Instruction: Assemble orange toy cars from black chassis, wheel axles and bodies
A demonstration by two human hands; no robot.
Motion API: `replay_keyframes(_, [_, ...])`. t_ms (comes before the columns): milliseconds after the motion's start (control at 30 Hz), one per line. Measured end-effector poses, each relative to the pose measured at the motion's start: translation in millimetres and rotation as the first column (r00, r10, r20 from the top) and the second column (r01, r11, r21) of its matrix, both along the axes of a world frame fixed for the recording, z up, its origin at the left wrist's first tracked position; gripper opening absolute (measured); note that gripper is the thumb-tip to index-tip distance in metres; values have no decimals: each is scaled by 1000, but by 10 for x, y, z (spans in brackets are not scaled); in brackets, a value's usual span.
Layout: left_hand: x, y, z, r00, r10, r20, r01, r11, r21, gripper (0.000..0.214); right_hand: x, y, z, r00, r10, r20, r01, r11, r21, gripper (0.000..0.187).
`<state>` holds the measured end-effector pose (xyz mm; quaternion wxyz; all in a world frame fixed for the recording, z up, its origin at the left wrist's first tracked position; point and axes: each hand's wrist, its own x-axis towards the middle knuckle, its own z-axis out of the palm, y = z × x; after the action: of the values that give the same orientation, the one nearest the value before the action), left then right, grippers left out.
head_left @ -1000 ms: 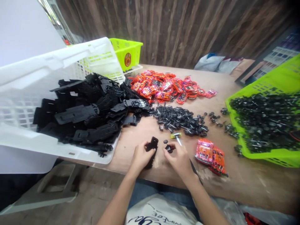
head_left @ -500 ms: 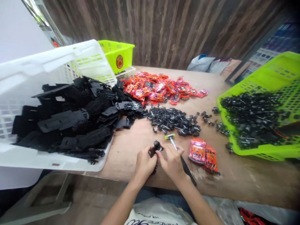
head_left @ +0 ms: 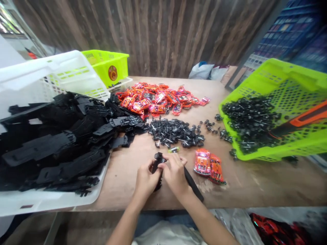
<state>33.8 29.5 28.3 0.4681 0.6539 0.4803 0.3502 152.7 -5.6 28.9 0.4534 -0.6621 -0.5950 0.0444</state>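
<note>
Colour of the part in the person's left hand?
Black: the part in the left hand shows in the head view, partly hidden by fingers.

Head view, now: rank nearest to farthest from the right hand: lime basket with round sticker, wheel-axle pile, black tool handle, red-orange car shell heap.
From the right hand:
1. Black tool handle: just to its right.
2. Wheel-axle pile: ahead of it.
3. Red-orange car shell heap: ahead, beyond that pile.
4. Lime basket with round sticker: back left.
</note>
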Motion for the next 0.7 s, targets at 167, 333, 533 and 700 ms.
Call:
replay_keyframes(167, [-81,73,192,981,-97,171,127,977,-172,26,82,43,155,930,204,-306,-261,952,-158,47])
replay_keyframes(333, [-4,33,172,952,-91,293,186,930,-316,33,279,53,312,890,256,-378,-372,886,-277,42])
replay_keyframes(533, [40,113,17,904,219,366,-12,871,-491,48,1581,286,357,977,-191,-94,130,885,-446,9])
replay_keyframes(700, [60,197,-71,838,319,442,-10,820,-572,51,2164,507,44,958,-282,-52,224,848,-480,13])
